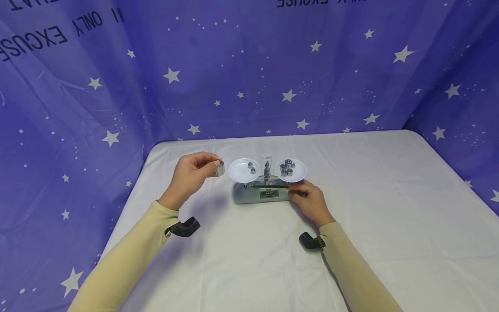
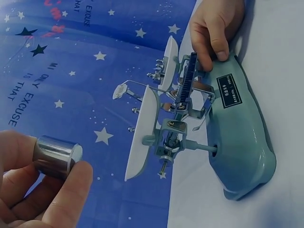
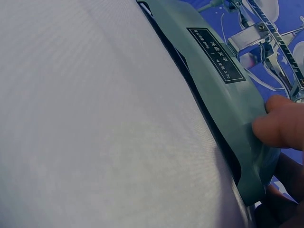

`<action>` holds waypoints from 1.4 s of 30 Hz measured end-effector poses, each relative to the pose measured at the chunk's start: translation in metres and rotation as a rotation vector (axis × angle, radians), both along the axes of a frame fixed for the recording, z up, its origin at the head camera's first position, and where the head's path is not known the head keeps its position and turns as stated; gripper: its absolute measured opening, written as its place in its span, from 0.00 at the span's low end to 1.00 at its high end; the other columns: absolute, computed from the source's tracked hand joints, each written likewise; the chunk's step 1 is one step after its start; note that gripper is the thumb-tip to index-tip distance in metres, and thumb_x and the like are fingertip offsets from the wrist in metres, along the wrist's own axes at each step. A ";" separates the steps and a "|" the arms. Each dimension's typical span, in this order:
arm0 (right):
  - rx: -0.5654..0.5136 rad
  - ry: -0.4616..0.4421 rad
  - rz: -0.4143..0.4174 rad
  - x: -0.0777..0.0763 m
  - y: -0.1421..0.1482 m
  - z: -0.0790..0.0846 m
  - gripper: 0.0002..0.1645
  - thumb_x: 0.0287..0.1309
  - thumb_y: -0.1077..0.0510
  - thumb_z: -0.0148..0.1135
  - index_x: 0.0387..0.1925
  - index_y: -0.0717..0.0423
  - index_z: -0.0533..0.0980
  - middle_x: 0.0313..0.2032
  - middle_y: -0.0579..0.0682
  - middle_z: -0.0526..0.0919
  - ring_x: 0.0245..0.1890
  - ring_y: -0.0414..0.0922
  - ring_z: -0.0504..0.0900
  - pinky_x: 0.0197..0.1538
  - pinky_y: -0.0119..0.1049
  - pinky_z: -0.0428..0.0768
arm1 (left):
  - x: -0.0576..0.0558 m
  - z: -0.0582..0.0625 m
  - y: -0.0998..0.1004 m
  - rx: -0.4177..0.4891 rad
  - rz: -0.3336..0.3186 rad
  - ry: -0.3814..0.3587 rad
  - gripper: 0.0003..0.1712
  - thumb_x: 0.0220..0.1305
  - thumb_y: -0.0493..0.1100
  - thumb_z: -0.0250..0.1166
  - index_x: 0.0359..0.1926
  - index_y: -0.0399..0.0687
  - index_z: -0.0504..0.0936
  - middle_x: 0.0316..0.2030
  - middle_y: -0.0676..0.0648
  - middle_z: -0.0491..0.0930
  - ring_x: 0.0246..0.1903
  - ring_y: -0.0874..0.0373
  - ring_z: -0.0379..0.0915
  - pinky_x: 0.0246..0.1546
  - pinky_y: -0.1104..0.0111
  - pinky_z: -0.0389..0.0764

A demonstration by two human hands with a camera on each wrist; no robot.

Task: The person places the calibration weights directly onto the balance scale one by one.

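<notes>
My left hand pinches a shiny metal cylinder weight between thumb and fingers, held in the air left of the balance scale. The green balance scale stands on the table with its dark label facing me. Two small weights lie in its white left pan. Several more weights sit grouped in the right pan. At the base's right end my right hand grips it, thumb on the green housing and the other fingers behind and partly hidden.
A white cloth covers the table. Behind it and at both sides hangs a purple curtain with stars and lettering. A black wrist mount juts from the left sleeve, another black mount from the right sleeve.
</notes>
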State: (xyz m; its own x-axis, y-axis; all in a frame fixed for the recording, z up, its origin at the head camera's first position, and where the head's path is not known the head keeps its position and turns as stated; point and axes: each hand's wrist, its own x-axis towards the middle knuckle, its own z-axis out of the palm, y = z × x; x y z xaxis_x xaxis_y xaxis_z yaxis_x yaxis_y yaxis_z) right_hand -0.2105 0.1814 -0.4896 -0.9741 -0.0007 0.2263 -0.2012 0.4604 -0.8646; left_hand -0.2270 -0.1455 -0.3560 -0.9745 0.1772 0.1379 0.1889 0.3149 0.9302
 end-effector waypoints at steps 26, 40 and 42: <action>0.013 0.011 0.006 -0.001 -0.003 -0.002 0.12 0.54 0.71 0.68 0.41 0.63 0.87 0.51 0.60 0.87 0.57 0.58 0.84 0.62 0.49 0.80 | -0.026 -0.008 0.042 -0.094 -0.014 0.062 0.11 0.64 0.37 0.65 0.44 0.35 0.88 0.41 0.37 0.88 0.32 0.67 0.79 0.36 0.77 0.81; 0.001 -0.017 0.003 0.002 -0.002 0.002 0.12 0.54 0.71 0.68 0.42 0.64 0.86 0.53 0.61 0.86 0.60 0.59 0.82 0.65 0.52 0.79 | -0.026 -0.010 0.050 -0.202 -0.043 0.098 0.10 0.65 0.37 0.66 0.43 0.38 0.89 0.42 0.39 0.90 0.41 0.51 0.86 0.41 0.70 0.84; 0.002 -0.020 0.001 0.001 -0.002 0.002 0.12 0.55 0.71 0.67 0.42 0.64 0.86 0.53 0.61 0.86 0.60 0.58 0.82 0.65 0.52 0.79 | -0.026 -0.010 0.051 -0.218 -0.041 0.103 0.10 0.65 0.37 0.66 0.43 0.38 0.89 0.42 0.39 0.90 0.42 0.51 0.86 0.41 0.70 0.83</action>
